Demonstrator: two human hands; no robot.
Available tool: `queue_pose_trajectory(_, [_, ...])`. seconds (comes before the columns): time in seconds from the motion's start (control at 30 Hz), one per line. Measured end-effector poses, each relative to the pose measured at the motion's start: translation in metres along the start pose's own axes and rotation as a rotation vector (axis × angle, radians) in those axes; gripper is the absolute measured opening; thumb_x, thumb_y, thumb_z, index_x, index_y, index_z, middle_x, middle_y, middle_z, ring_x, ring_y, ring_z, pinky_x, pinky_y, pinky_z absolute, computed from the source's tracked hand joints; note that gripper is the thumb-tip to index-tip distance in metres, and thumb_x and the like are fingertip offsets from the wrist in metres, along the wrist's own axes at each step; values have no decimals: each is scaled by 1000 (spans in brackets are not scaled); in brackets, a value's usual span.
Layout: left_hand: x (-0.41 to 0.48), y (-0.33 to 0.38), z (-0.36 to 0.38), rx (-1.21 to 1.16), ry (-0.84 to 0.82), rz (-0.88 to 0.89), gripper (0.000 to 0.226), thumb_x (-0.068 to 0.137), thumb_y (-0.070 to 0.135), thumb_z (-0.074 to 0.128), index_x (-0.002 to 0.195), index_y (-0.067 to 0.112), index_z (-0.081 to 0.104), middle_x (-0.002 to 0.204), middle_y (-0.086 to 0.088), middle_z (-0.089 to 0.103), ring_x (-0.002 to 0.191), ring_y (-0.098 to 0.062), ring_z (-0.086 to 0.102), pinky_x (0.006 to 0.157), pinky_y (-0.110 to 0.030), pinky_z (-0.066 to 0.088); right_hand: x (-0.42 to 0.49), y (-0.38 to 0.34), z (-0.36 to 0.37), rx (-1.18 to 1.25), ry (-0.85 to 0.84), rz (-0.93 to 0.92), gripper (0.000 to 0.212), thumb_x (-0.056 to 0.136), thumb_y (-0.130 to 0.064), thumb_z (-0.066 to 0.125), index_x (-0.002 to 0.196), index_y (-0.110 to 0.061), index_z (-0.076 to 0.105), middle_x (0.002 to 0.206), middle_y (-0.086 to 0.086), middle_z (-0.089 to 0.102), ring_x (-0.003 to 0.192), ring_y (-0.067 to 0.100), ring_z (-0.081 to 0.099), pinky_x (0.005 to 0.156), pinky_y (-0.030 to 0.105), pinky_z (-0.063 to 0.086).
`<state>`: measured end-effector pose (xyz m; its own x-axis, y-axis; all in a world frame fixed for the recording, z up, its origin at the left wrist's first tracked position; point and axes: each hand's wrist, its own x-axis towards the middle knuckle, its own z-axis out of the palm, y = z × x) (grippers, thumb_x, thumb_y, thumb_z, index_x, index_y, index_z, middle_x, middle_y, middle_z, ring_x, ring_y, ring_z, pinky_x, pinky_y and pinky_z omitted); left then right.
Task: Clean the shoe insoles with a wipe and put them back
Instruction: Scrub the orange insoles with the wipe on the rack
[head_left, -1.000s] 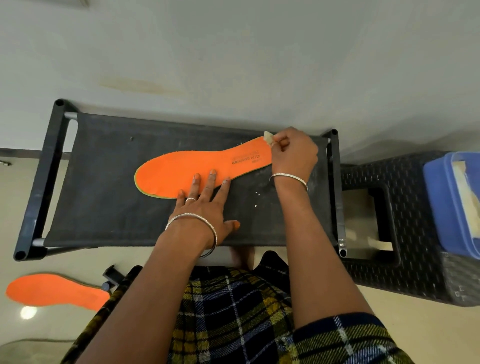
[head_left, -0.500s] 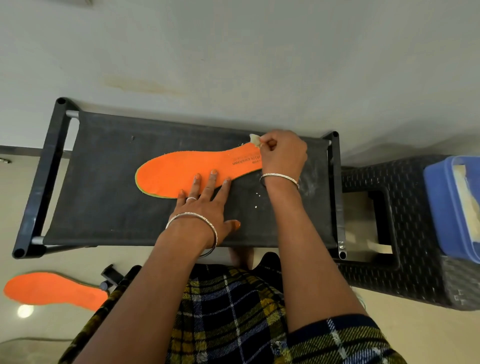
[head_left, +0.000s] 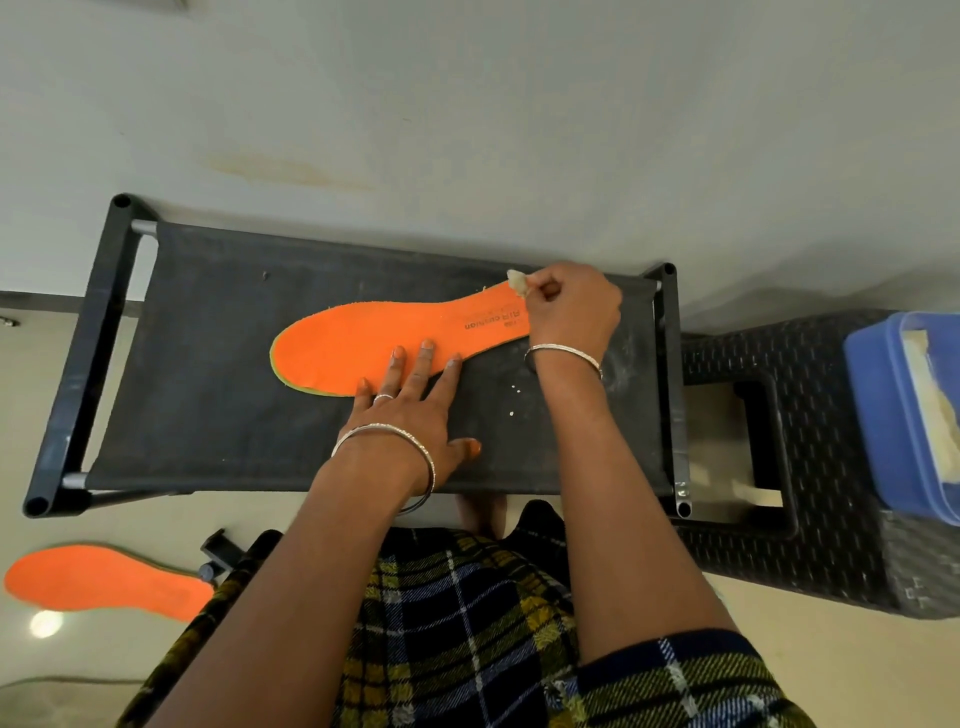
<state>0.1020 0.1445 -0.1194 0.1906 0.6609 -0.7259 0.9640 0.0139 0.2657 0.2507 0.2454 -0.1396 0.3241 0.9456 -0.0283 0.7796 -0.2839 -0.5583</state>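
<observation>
An orange insole (head_left: 363, 343) lies flat on the black fabric stool (head_left: 218, 374), toe to the left. My left hand (head_left: 415, 405) presses its near edge with straight, spread fingers. My right hand (head_left: 571, 312) covers the heel end and pinches a small crumpled wipe (head_left: 517, 282) against the insole's far edge. A second orange insole (head_left: 104, 579) lies on the floor at the lower left, partly hidden by my plaid clothing.
A dark woven plastic stool (head_left: 810, 467) stands to the right. On it sits a blue tub (head_left: 893, 415) with pale material inside. A white wall runs behind the fabric stool. Small white crumbs (head_left: 514, 400) dot the fabric near my right wrist.
My right hand with the wipe has slid a little to the left along the heel's far edge. The left hand and the insole have stayed put.
</observation>
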Motion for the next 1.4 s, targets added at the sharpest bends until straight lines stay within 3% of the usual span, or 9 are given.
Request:
queue_pose_trajectory(0.23, [2,2,0,1,-12,-15,90,97,60,42,153,33,-23,158,2,-35,149,-27,-24,121,-54,1,-22,-30,18,-4,-521,-335,11,76,-8,75,84,-14,80,86,0,76,82,19,69,82,38,53])
queue_pose_trajectory(0.37, [0,0,-1,1,-16,-4,90,97,60,42,153,33,-23,158,2,-35,149,-28,-24,122,-53,0,-9,-17,12,19,-285,-191,7,79,-25,78,82,-19,79,82,0,76,78,20,70,79,34,55])
queue_pose_trajectory(0.5, [-4,-2,-3,26,-49,-3,91,97,62,41,152,34,-26,156,1,-38,148,-28,-25,122,-53,-1,-2,-7,8,-11,-88,-44,15,78,-10,68,82,-21,77,87,0,74,86,23,68,82,37,54])
queue_pose_trajectory(0.63, [-7,-4,-3,46,-78,-16,93,96,63,42,150,35,-29,153,-4,-43,147,-29,-27,121,-53,-2,-11,-24,6,199,-371,-206,9,72,-10,78,79,-16,79,76,-2,74,65,6,63,71,25,54])
queue_pose_trajectory(0.77, [-8,-6,-4,38,-98,-45,94,94,65,43,149,38,-29,151,-10,-45,146,-29,-29,121,-53,-4,-22,-38,10,2,-593,-431,14,73,-6,74,82,-16,80,86,-1,75,77,13,66,77,28,52])
queue_pose_trajectory(0.97, [-10,-7,-4,29,-98,-50,94,95,65,43,150,38,-28,150,-10,-46,146,-30,-30,121,-52,-4,-8,-31,12,-39,-75,-263,16,81,-7,66,87,-15,78,92,7,71,86,26,66,79,36,51])
queue_pose_trajectory(1.17, [-9,-7,-5,32,-89,-50,93,95,64,43,150,38,-27,150,-7,-47,145,-30,-31,121,-54,-5,-24,-38,16,-5,-562,-416,11,76,-11,78,86,-15,80,87,0,75,75,10,64,79,31,53])
queue_pose_trajectory(1.27, [-9,-7,-4,26,-82,-45,92,95,64,43,151,38,-26,151,-6,-45,145,-31,-31,121,-54,-5,-19,-39,19,-116,-426,-403,12,82,-13,71,88,-17,79,91,0,75,85,18,68,79,30,52])
queue_pose_trajectory(1.4, [-9,-7,-5,21,-93,-46,91,96,64,42,151,37,-25,151,-7,-45,145,-32,-31,121,-54,-5,-4,-20,6,-147,-50,-136,20,85,-9,62,96,-17,77,101,6,71,98,26,64,85,33,47])
